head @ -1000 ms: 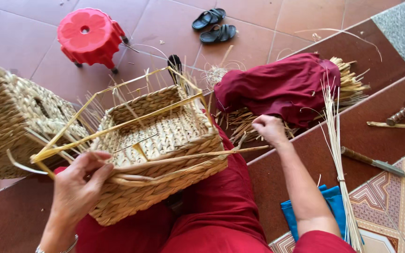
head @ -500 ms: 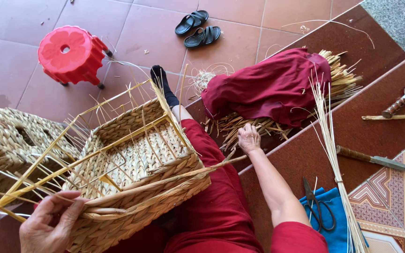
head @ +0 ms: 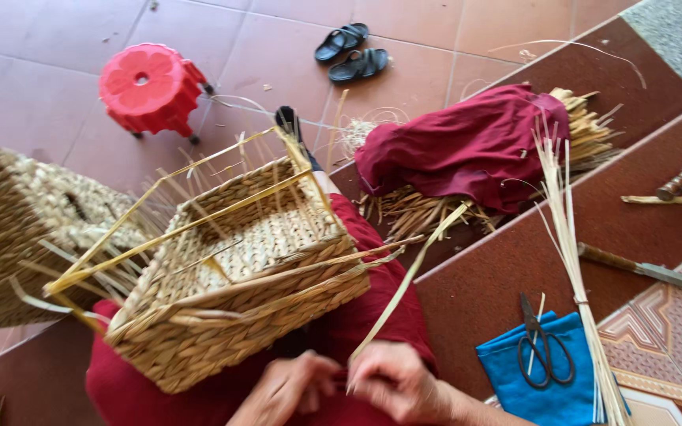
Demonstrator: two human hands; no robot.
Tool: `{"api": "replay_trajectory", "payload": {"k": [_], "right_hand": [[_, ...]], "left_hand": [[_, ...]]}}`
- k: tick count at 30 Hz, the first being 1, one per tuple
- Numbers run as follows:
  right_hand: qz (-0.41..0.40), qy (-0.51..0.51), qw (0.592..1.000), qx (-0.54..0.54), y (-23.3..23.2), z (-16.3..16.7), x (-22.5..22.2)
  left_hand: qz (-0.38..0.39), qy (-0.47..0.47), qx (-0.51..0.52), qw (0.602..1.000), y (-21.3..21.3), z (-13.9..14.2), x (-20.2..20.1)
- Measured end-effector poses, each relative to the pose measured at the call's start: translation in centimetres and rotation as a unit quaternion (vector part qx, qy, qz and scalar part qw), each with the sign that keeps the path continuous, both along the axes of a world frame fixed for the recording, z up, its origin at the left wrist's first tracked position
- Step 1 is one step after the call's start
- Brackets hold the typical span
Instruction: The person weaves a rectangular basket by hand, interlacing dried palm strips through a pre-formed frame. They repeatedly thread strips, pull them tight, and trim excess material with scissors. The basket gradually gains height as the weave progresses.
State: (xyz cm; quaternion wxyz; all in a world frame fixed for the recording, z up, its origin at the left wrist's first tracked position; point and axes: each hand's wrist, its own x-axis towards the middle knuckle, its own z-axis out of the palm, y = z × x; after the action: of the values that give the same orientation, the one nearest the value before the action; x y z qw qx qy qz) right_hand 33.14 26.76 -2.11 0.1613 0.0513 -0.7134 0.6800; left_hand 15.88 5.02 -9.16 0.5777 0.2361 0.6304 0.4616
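Observation:
A half-woven straw basket [head: 238, 292] with a thin yellow frame rests tilted on my lap, over my dark red clothing. Loose strands stick out of its rim. Both hands are low in the view, close together in front of the basket. My right hand [head: 395, 383] pinches one long flat straw strip [head: 409, 278] that runs up and to the right. My left hand [head: 292, 390] touches the lower end of the same strip; it is blurred, so its grip is unclear.
A finished woven basket [head: 33, 229] stands at left. A red plastic stool [head: 148, 87] and black sandals [head: 352, 52] are on the tiled floor. A dark red cloth [head: 467, 146] covers a straw pile. Scissors [head: 540, 341] lie on a blue cloth [head: 546, 379], beside long reeds [head: 574, 260] and knives [head: 641, 268].
My right hand came back from the straw pile to my lap with a strip. My left hand let go of the basket's left corner and joined it. The view tilted slightly.

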Motion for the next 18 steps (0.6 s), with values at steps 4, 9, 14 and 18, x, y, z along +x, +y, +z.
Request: {"api": "replay_trajectory", "payload": {"k": [4,9,14,18], "right_hand": [[0.197,0.024,0.975,-0.098,-0.7,-1.1,-1.1],[0.152,-0.266,0.904,-0.297,0.9,-5.8,-1.4],[-0.007,-0.23,0.812,-0.537,2.3,-8.7,-1.8],[-0.235,-0.102,0.728,-0.636,7.6,-9.3,-1.3]], "left_hand": [[-0.056,0.008,0.035,0.998,5.7,1.6,-0.2],[-0.07,0.098,0.075,0.99,5.3,6.3,-1.6],[-0.148,0.278,0.183,0.931,2.5,8.8,-3.0],[-0.099,0.362,0.107,0.921,1.9,7.2,-3.4]]}}
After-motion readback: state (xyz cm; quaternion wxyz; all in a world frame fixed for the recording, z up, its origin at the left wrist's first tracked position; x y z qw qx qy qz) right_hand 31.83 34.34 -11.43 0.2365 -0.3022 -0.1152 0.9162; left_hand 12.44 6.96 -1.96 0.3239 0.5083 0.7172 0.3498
